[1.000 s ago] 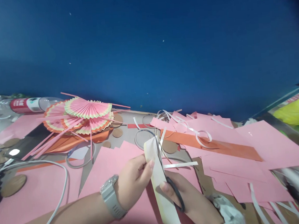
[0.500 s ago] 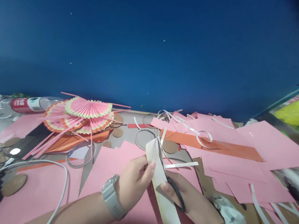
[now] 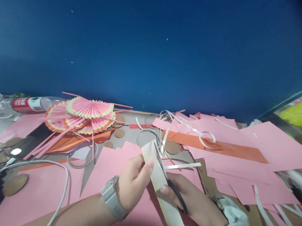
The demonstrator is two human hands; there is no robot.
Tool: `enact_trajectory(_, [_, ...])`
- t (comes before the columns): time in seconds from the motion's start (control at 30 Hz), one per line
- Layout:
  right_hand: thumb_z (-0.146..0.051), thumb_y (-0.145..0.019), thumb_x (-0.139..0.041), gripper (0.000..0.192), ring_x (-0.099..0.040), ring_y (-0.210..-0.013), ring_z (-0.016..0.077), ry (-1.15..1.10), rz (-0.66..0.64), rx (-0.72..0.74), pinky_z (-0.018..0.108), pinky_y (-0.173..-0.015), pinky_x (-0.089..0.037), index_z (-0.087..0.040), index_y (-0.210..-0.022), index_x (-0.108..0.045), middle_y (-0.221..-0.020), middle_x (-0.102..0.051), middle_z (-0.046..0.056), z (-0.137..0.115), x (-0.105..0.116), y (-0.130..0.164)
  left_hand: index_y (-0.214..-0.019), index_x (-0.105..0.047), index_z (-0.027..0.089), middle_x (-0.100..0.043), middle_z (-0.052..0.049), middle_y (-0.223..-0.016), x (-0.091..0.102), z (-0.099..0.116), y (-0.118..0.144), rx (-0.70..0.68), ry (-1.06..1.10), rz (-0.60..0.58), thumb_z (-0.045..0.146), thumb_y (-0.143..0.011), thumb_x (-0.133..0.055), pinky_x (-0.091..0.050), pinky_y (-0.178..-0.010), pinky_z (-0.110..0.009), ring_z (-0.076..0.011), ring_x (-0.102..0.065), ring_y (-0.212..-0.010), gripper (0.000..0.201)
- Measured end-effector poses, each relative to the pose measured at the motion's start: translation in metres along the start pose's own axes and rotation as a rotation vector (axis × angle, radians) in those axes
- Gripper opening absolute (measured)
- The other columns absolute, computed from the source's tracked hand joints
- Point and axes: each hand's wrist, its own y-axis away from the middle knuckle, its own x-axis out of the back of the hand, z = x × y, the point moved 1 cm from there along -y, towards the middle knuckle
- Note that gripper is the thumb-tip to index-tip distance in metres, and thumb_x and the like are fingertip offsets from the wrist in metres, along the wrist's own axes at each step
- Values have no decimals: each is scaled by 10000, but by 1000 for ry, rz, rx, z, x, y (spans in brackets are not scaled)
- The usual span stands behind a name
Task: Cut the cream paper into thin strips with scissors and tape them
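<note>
My left hand [image 3: 131, 182], with a grey watch [image 3: 111, 203] on its wrist, pinches a long cream paper strip [image 3: 160, 187] near its upper end. My right hand [image 3: 196, 203] holds black-handled scissors [image 3: 172, 189], whose blades run up along the strip's right edge. Both hands hover low over pink paper sheets [image 3: 42, 191] on the table.
Folded pink and orange paper fans [image 3: 84, 114] lie at the back left beside a plastic bottle [image 3: 32, 104]. A white cable [image 3: 63, 182] loops on the left. More pink sheets, an orange strip [image 3: 221, 148] and white paper offcuts [image 3: 182, 166] cover the right. A blue wall stands behind.
The top of the strip has tilted slightly left and the scissors have moved a little further up along it. The hands stay in the same spot.
</note>
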Motion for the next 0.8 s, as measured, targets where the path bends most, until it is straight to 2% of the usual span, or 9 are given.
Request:
enact_trajectory(0.13, [-360, -917, -413, 209, -543, -681, 185, -23, -71, -27, 273, -610, -475, -246, -850, -574, -739, -581, 0, -2, 0, 2, -651, -408, 175, -348, 63, -515, -1, -2, 0, 51, -5, 25, 393, -938, -318, -293, -445, -192, -78, -346, -464, 371])
enact_trajectory(0.3, [-355, -918, -394, 198, -483, -639, 185, -9, -72, -39, 279, -580, -429, -269, -823, -544, -690, -512, -4, -4, 0, 3, -658, -430, 166, -363, 48, -571, -1, 2, -3, -1, -100, 14, 381, -934, -325, -322, -492, -203, -87, -352, -519, 365])
enact_trajectory(0.43, [-352, -918, -387, 209, -483, -624, 191, -10, -63, -38, 293, -571, -431, -269, -799, -538, -673, -503, -4, -4, -1, 2, -632, -396, 177, -345, 51, -544, 0, 4, -4, 12, -131, 9, 385, -932, -315, -295, -465, -206, -91, -339, -499, 375])
enact_trajectory(0.6, [-370, -914, -388, 222, -501, -600, 190, -13, -54, -16, 288, -543, -446, -273, -802, -553, -659, -532, -3, -5, 0, 2, -665, -434, 166, -369, 39, -585, 0, 3, -4, -1, -173, -3, 389, -934, -299, -328, -517, -220, -101, -369, -544, 375])
enact_trajectory(0.8, [-386, -914, -373, 230, -526, -626, 200, 31, -57, -24, 300, -557, -463, -281, -833, -561, -686, -559, 7, -5, 0, 3, -652, -401, 169, -354, 40, -602, 0, 1, -5, -2, -191, -2, 405, -930, -300, -318, -521, -224, -97, -352, -547, 379])
